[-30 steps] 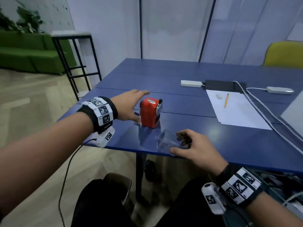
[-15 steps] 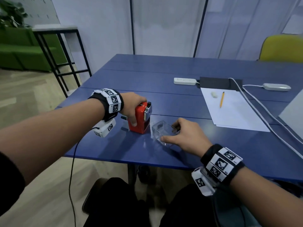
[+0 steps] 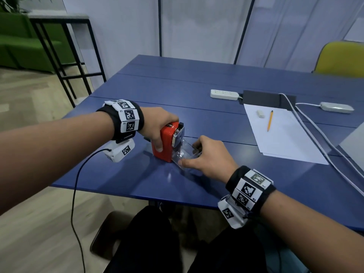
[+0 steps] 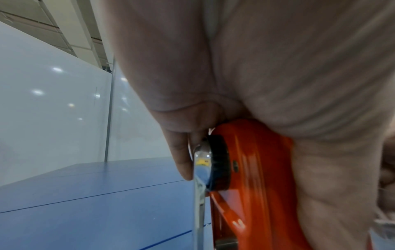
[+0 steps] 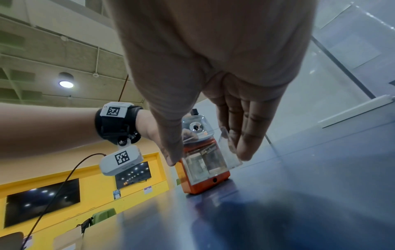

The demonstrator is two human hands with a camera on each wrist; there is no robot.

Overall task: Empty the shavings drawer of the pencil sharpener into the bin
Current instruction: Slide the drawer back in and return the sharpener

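Observation:
A red pencil sharpener (image 3: 164, 148) stands on the blue table (image 3: 197, 85) near its front left. My left hand (image 3: 157, 125) grips it from above, thumb down the near side; the left wrist view shows the red body (image 4: 252, 186) under my palm. The clear plastic shavings drawer (image 3: 184, 152) sits at the sharpener's front face, partly inside its slot. My right hand (image 3: 206, 156) pinches the drawer between thumb and fingers. In the right wrist view the drawer (image 5: 205, 162) sits in the red housing (image 5: 205, 185) below the pencil hole. No bin is clearly seen.
On the table's right side lie white paper (image 3: 279, 133), a pencil (image 3: 270, 120), an eraser (image 3: 260, 113), a power strip (image 3: 224, 94) and white cables (image 3: 319, 138). A black metal stand (image 3: 65, 46) is at the far left. A dark object (image 3: 102, 233) sits on the floor below the table edge.
My left hand went from hovering flat beside the sharpener to gripping it. My right hand carried the clear drawer from the table's front edge up to the sharpener's front.

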